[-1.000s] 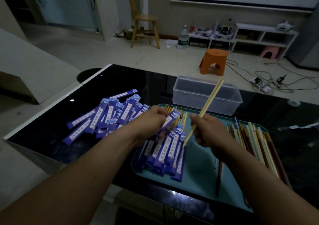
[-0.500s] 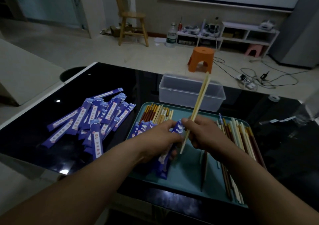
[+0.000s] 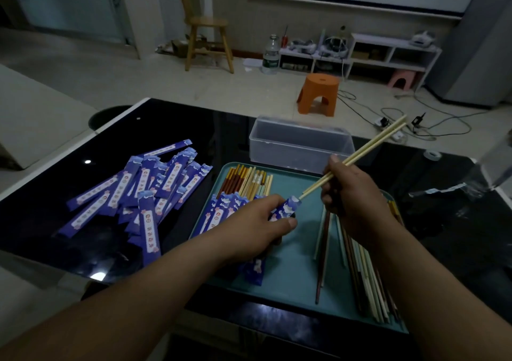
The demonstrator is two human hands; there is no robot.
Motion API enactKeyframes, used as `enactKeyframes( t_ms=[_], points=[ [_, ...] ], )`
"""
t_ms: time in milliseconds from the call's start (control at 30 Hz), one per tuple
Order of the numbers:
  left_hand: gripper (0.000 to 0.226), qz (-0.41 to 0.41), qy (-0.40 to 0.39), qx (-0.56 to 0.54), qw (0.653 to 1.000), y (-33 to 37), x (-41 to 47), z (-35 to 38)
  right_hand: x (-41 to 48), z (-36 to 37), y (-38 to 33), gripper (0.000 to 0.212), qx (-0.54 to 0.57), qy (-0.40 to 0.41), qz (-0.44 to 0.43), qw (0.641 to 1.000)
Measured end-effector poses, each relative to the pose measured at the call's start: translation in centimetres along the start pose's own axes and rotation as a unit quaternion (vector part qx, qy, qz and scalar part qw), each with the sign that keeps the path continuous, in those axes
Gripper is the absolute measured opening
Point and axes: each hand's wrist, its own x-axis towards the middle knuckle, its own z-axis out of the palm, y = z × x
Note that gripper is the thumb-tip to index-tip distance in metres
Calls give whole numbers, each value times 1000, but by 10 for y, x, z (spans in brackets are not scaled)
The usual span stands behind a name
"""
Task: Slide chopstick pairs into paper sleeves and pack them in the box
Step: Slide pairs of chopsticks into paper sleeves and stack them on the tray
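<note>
Pinching a blue printed paper sleeve (image 3: 288,207) in the left hand (image 3: 257,222), thumb and fingers curled round it, open mouth turned up and to the right, low over the teal plastic tray (image 3: 291,272). Gripping a pale wooden chopstick pair (image 3: 368,147) in the right hand (image 3: 352,194), fingers wrapped round the sticks near the middle. Long axis on a slant: thin tips down-left, butt ends up-right, out past the far edge of the black glossy bench (image 3: 194,128). Tips right at the sleeve mouth, touching or just inside, hard to tell from here. Lined up close to the sleeve's own length, by the look of it. Calls for a push down-left along that line, probably, with the left hand bracing the paper. Right hand up and to the right of the sleeve, the nearer of the two to the clear plastic box (image 3: 299,144) behind the tray, apparently empty. Plenty left, judging by the heap of loose blue sleeves (image 3: 138,191) on the bench to the left and the bare chopsticks (image 3: 368,277) lying in the tray
</note>
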Motion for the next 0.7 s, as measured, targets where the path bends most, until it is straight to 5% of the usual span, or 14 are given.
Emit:
enactKeyframes(
  t_ms=[700],
  points=[
    [18,-6,-5,-60,998,0,-3,-1,-8,9,5,34,-104,-27,-34,994]
  ],
)
